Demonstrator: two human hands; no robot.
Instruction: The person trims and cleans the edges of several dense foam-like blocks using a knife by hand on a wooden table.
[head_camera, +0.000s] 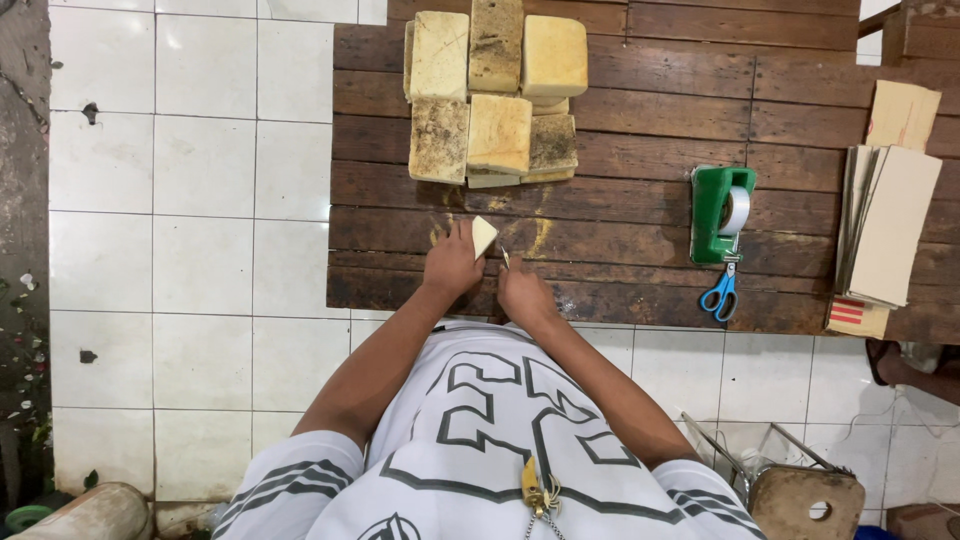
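Note:
My left hand (452, 264) grips a small pale yellow block (483, 236) and holds it upright on the dark wooden platform (640, 215). My right hand (524, 293) is just to its right, closed around a thin blade (504, 257) whose tip points at the block. A stack of larger yellowish blocks (495, 95), some with dark dirty faces, lies farther back on the platform. Yellow crumbs and scrapings mark the wood around my hands.
A green tape dispenser (721, 212) and blue-handled scissors (718, 293) lie on the right of the platform. Flat cardboard sheets (890, 225) are stacked at the far right. White floor tiles (200, 240) surround the platform. A wooden stool (805, 503) stands at lower right.

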